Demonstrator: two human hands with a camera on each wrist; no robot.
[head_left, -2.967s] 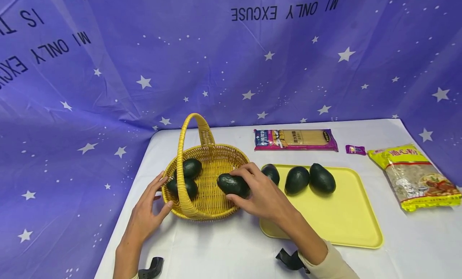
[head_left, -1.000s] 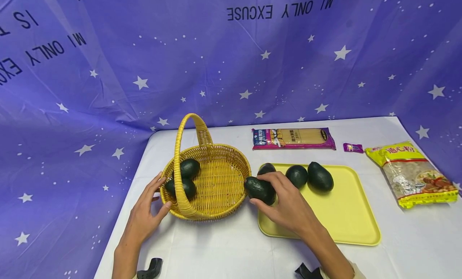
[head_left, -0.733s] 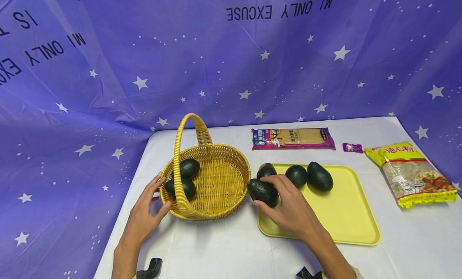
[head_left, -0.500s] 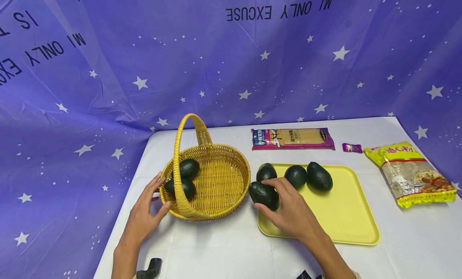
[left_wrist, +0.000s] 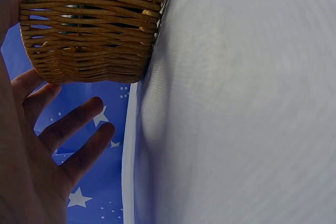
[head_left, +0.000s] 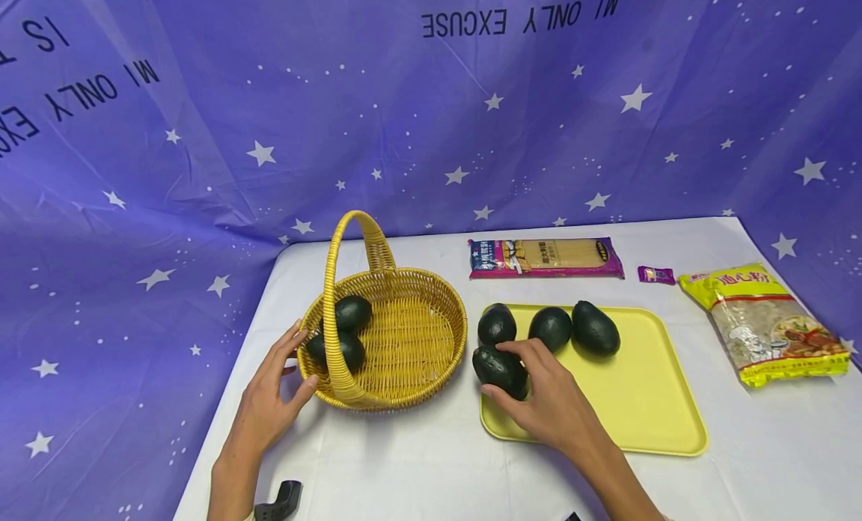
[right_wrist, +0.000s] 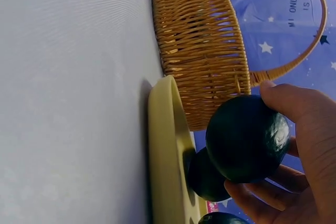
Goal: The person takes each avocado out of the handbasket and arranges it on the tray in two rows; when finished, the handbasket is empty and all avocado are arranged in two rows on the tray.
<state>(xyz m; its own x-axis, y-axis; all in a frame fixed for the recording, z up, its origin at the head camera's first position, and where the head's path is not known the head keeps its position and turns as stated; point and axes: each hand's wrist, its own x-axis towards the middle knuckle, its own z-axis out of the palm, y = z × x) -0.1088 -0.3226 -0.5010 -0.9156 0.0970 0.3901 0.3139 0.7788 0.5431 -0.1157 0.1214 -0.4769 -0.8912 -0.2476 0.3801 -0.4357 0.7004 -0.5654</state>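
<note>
One avocado [head_left: 494,368] sits pinched in your right hand [head_left: 551,395] over the yellow tray [head_left: 633,401]; your left hand [head_left: 266,403], fingers relaxed, touches the basket [head_left: 412,341], probably to steady it.

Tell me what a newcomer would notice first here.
Probably the tall-handled yellow wicker basket, left of centre, with two dark green oval fruits inside. To its right, the person's right grip holds another dark green fruit at the left edge of a rectangular pale yellow tray. Behind hangs purple star-printed fabric.
</note>
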